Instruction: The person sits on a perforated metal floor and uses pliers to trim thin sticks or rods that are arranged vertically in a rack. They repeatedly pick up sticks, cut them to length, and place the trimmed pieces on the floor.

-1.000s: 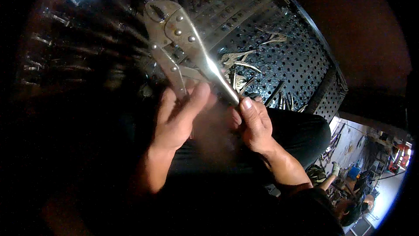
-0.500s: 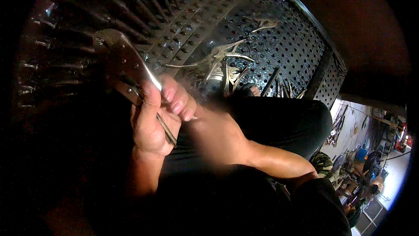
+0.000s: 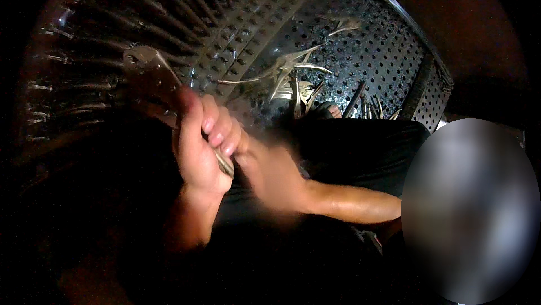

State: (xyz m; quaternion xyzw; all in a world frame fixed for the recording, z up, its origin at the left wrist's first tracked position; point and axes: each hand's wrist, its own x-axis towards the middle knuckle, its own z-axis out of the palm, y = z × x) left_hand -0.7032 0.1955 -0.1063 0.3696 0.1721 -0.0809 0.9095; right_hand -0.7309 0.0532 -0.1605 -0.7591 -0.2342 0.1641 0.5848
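Metal locking pliers (image 3: 151,71) slant up and left from my left hand (image 3: 200,147). The fingers and thumb of that hand are wrapped around the handles, and one handle end shows below the fingertips at the palm. Just to the right, my right hand (image 3: 273,172) lies close against the left hand's fingers; it is smeared, so I cannot make out its fingers or whether it grips anything. The right forearm comes in from the right side.
Ahead lies a dark perforated metal surface (image 3: 383,62) with several pale metal pliers (image 3: 301,91) on it. Rows of dark rods (image 3: 169,0) line the upper left. A foot (image 3: 335,111) shows beyond my dark-clothed knee (image 3: 366,141). A blurred oval (image 3: 470,209) covers the lower right.
The fingers of my left hand have closed tighter, and the handles, spread apart before, now lie together in the fist. My right hand stays close beside it.
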